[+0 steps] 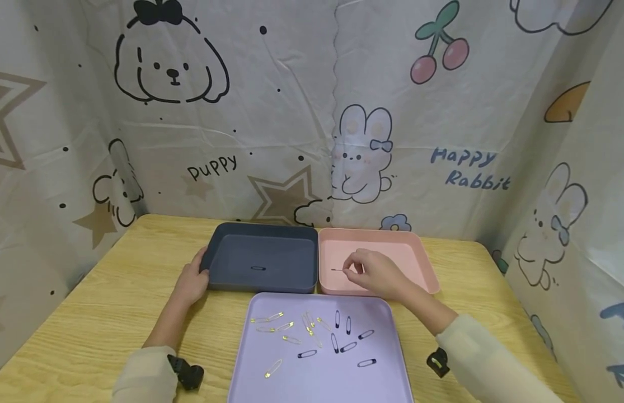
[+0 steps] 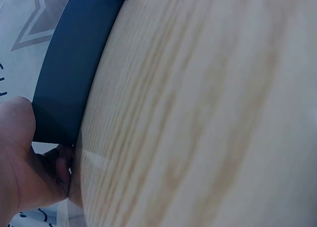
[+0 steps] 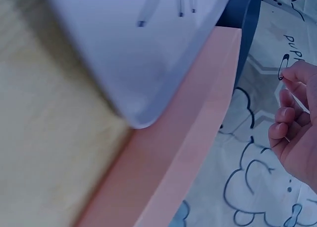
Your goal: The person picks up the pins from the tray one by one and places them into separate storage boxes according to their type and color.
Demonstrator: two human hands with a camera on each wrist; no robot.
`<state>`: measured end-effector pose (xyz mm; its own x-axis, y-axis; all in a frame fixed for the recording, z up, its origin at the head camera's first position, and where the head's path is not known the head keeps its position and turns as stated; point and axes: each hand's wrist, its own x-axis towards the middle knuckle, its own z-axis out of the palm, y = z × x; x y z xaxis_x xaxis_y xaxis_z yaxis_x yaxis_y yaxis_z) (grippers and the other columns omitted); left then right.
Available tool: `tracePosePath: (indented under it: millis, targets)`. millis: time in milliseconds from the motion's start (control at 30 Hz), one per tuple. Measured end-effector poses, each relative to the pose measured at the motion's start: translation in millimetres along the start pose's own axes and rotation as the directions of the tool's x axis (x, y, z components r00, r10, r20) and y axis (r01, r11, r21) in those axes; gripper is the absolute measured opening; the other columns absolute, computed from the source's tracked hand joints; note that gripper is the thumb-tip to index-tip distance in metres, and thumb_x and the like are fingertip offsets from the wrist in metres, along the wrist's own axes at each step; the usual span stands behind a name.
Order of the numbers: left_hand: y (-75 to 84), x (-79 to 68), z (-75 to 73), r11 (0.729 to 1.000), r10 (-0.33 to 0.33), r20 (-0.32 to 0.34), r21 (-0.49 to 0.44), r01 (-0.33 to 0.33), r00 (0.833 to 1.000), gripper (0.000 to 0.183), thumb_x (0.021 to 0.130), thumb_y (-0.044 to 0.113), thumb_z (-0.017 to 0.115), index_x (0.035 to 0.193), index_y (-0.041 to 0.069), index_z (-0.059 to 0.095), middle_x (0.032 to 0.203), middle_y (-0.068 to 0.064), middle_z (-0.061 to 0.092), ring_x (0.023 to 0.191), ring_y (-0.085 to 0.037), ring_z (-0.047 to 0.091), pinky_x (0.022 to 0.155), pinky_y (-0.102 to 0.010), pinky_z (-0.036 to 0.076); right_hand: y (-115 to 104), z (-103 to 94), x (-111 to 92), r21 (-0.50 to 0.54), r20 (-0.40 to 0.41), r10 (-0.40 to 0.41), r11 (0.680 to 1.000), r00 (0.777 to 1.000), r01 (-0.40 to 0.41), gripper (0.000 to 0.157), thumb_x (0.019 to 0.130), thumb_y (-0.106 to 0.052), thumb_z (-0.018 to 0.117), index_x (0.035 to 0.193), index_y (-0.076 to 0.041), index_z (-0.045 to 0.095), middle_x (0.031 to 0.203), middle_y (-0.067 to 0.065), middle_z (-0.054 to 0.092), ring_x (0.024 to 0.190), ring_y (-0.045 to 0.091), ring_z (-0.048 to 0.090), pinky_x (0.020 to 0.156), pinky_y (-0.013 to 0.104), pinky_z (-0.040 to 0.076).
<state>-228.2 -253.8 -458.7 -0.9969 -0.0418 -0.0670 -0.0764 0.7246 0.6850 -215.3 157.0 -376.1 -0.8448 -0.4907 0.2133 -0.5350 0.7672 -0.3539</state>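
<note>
My right hand pinches a black safety pin between thumb and fingertips, over the pink tray. The other fingers curl loosely below, as the right wrist view shows. My left hand grips the left side of the dark blue tray, its thumb at the front corner and its fingers behind. One black safety pin lies in that tray. In front, the lavender tray carries several gold safety pins on its left and several black safety pins on its right.
The dark blue and pink trays stand side by side at the back of the wooden table, with the lavender tray close before them. A patterned curtain hangs behind and at both sides. Each wrist wears a small black device.
</note>
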Motion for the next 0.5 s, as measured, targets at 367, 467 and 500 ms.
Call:
tracePosePath:
  millis: [367, 467, 500]
  targets:
    - [-2.8, 0.2, -0.6, 1.000, 0.008, -0.009, -0.007, -0.008, 1.000, 0.063, 0.090, 0.007, 0.027, 0.150, 0.005, 0.007, 0.137, -0.040, 0.030, 0.127, -0.053, 0.030, 0.104, -0.062, 0.025, -15, 8.3, 55, 0.012, -0.039, -0.143, 0.990, 0.989, 0.144, 0.003, 0.085, -0.017, 0.064, 0.084, -0.014, 0.065, 0.067, -0.005, 0.052, 0.060, 0.007, 0.043, 0.054, 0.020, 0.036]
    - [-2.0, 0.1, -0.6, 1.000, 0.011, -0.009, -0.006, -0.011, 1.000, 0.064, 0.089, 0.007, 0.027, 0.150, 0.006, 0.008, 0.137, -0.040, 0.031, 0.127, -0.053, 0.030, 0.104, -0.062, 0.025, -19, 10.1, 66, 0.027, -0.016, -0.139, 0.990, 0.990, 0.139, 0.007, 0.087, -0.018, 0.061, 0.087, -0.013, 0.066, 0.070, -0.003, 0.053, 0.062, 0.008, 0.044, 0.055, 0.021, 0.036]
    - [-1.5, -0.1, -0.7, 1.000, 0.010, -0.008, -0.006, -0.010, 1.000, 0.063, 0.089, 0.006, 0.027, 0.150, 0.006, 0.008, 0.137, -0.040, 0.031, 0.126, -0.053, 0.030, 0.104, -0.062, 0.025, -21, 10.2, 70, 0.028, -0.005, -0.131, 0.991, 0.991, 0.131, 0.009, 0.087, -0.018, 0.061, 0.088, -0.012, 0.067, 0.070, -0.002, 0.053, 0.063, 0.009, 0.044, 0.056, 0.021, 0.037]
